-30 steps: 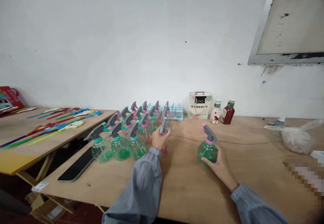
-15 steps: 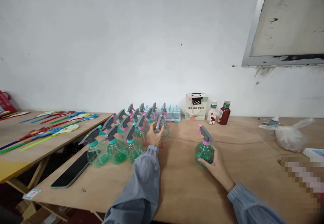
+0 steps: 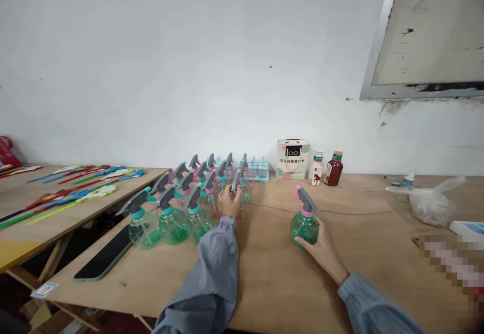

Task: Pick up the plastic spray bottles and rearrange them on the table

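L hand wrapped round top of a spray btl at R edge of the btl cluster, R hand curled round side of a grn btl on table, well apart to the R, w/ phone lying nr cluster's front L corner.

Spray bottle: see-through green, pink collar, grey trigger
Front bottles: see-through green, turquoise collars
Sleeves: grey-blue
Phone: black screen
Paper bag: cream, printed pink, green and black
Tabletop: brown
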A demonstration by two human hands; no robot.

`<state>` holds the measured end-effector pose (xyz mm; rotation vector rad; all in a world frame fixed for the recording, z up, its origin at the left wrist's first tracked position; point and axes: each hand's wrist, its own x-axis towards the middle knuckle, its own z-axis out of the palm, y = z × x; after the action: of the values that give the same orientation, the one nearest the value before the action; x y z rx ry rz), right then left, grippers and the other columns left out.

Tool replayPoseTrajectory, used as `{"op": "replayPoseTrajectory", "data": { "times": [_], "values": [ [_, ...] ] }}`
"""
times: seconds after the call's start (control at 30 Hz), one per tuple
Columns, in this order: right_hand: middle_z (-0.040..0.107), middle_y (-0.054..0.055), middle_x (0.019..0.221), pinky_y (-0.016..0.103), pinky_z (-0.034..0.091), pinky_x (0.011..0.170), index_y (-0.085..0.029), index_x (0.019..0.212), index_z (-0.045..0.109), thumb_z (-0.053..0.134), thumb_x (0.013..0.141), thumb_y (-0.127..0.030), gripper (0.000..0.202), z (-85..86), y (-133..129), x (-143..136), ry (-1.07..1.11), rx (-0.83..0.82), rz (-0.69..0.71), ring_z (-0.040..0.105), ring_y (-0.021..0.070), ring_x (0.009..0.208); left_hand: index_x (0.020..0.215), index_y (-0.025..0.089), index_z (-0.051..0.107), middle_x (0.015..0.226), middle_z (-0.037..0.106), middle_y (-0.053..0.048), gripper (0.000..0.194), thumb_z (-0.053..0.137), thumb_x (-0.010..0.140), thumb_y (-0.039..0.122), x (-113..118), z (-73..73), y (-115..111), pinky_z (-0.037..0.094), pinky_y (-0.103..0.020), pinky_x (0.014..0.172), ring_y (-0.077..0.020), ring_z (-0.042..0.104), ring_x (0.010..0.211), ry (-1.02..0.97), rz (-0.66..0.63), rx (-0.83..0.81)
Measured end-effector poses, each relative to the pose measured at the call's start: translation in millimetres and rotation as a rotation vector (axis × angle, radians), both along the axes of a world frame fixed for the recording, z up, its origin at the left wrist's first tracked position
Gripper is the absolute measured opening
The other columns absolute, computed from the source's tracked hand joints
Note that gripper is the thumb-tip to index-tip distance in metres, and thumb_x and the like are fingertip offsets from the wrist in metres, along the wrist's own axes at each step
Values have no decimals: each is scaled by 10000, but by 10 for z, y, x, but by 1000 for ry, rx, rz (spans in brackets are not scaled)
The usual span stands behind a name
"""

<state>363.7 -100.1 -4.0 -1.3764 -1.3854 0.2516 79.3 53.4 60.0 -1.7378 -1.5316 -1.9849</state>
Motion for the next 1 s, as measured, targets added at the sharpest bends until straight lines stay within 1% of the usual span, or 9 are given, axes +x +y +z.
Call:
{"op": "replayPoseTrajectory", "data": {
  "times": [0.1, 0.17, 0.3, 0.37, 0.43, 0.57, 0.8, 0.9, 1.0],
  "values": [
    [570, 167, 1264, 561, 449, 1021, -200, 1281, 405, 719, 693, -562, 759, -19, 6, 5, -4, 35, 7, 566, 349, 1197, 1093, 195, 562, 1022, 654, -105, 331, 597, 827, 389, -17, -29, -53, 482, -439, 906, -259, 626, 982, -27, -2, 91],
    [576, 155, 1256, 555, 455, 1020, -209, 1272, 412, 681, 738, -544, 685, -34, 10, 6, 0, 73, 29, 575, 333, 1185, 1228, 207, 482, 1211, 568, -154, 485, 619, 810, 412, -1, -38, -194, 453, -493, 999, -297, 558, 1159, -18, 5, 240],
    [582, 147, 1257, 540, 468, 1013, -215, 1254, 430, 672, 770, -524, 624, -41, 1, -39, 22, 61, 77, 580, 316, 1178, 1264, 254, 465, 1233, 516, -136, 560, 690, 771, 393, 241, -4, -675, 459, -508, 1024, -297, 540, 1191, 177, -170, 453],
    [588, 149, 1251, 534, 479, 1001, -213, 1248, 432, 690, 760, -526, 634, -32, -9, -90, 33, 38, 101, 588, 314, 1168, 1285, 229, 454, 1242, 529, -129, 567, 682, 784, 366, 469, 20, -906, 466, -503, 1022, -286, 550, 1191, 228, -343, 366],
    [601, 146, 1231, 529, 490, 986, -212, 1235, 440, 704, 749, -529, 637, -18, -18, -153, 31, 42, 137, 601, 315, 1149, 1377, 203, 366, 1316, 508, -151, 689, 681, 788, 371, 706, 22, -1064, 439, -515, 1054, -298, 515, 1256, 239, -519, 158],
    [619, 128, 1208, 508, 500, 978, -216, 1231, 465, 697, 765, -515, 600, 8, -45, -269, -9, 82, 203, 612, 308, 1135, 1439, 210, 294, 1393, 464, -170, 878, 756, 718, 407, 996, -49, -1166, 385, -545, 1098, -333, 457, 1319, 226, -742, -149],
    [580, 148, 1293, 541, 444, 1043, -222, 1312, 429, 695, 776, -521, 669, 33, -65, -257, -43, 57, 269, 566, 320, 1213, 1437, 220, 302, 1337, 439, -145, 901, 783, 687, 358, 976, -107, -1193, 386, -507, 1109, -297, 478, 1261, 79, -793, -187],
    [497, 155, 1419, 549, 382, 1104, -230, 1390, 375, 673, 792, -528, 732, 189, -45, -247, -5, 62, 268, 486, 324, 1320, 1437, 221, 327, 1355, 421, -144, 819, 737, 751, 398, 925, -102, -1208, 387, -494, 1114, -289, 473, 1278, 40, -810, -221],
    [411, 137, 1515, 508, 343, 1146, -256, 1454, 318, 675, 803, -506, 784, 438, -4, -324, 11, 68, 344, 406, 295, 1400, 1435, 226, 343, 1378, 442, -144, 578, 527, 917, 403, 882, -128, -1221, 381, -494, 1124, -263, 474, 1297, 49, -871, -194]
  ]
}}
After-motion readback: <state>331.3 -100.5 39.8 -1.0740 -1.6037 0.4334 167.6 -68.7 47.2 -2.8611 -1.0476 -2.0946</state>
